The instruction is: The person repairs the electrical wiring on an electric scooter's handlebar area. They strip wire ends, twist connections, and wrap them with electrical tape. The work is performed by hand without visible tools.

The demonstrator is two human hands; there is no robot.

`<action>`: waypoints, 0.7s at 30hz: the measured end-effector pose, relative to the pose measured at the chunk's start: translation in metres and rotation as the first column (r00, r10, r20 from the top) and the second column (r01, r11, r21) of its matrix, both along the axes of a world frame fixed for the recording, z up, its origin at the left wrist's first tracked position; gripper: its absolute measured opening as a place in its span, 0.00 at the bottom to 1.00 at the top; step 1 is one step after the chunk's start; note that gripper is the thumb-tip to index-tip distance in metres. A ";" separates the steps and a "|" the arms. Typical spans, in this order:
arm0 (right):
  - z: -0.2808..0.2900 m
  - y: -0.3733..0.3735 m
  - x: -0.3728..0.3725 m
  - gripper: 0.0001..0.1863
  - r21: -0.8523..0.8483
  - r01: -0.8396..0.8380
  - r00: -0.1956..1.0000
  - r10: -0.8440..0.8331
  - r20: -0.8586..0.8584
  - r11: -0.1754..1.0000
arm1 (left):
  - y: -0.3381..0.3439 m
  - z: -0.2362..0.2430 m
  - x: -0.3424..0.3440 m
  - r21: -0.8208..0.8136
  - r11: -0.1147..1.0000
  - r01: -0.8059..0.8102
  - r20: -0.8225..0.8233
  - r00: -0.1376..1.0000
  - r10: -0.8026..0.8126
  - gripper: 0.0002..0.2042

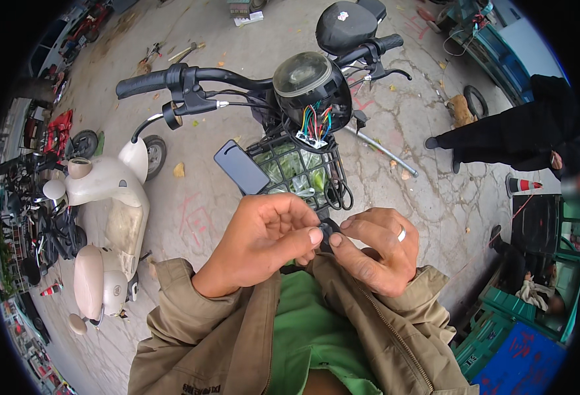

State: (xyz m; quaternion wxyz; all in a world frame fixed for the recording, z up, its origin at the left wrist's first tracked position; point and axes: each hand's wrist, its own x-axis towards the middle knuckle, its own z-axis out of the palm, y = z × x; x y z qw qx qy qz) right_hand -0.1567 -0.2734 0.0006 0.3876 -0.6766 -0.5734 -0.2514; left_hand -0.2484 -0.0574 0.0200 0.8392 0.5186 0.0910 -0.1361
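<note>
Close to my chest, my left hand (273,237) and my right hand (382,253) meet with fingertips pinched on a small black part (328,228); its exact kind is hard to make out. A ring shows on a right finger. Beyond them stands the front of an electric bike, with a black headlight housing (310,82) open at the side facing me. Coloured wires (316,122) spill from it into a white connector. Below hangs a black basket (333,161) holding greenery in clear plastic. A dark-screened phone (241,167) rests at the basket's left edge.
Handlebars with a left grip (142,84) and right grip (389,43) spread across the top. A cream scooter (115,217) is parked at left. On the right stands a person in black (520,135), near a traffic cone (524,185); a metal tube (385,153) slants behind the basket.
</note>
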 end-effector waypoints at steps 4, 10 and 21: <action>-0.004 -0.010 0.015 0.18 0.044 -0.070 0.996 0.072 -0.048 0.997 | -0.015 0.001 0.012 0.011 0.999 -0.041 -0.090 0.995 0.042 0.04; -0.034 -0.024 0.036 0.17 0.178 -0.068 0.966 0.109 -0.233 0.982 | -0.054 0.006 0.030 0.080 0.985 -0.153 -0.214 0.963 0.167 0.05; -0.056 -0.039 0.073 0.25 0.196 -0.115 0.944 0.168 -0.283 0.974 | -0.084 -0.003 0.048 0.174 0.919 -0.353 -0.271 0.880 0.389 0.05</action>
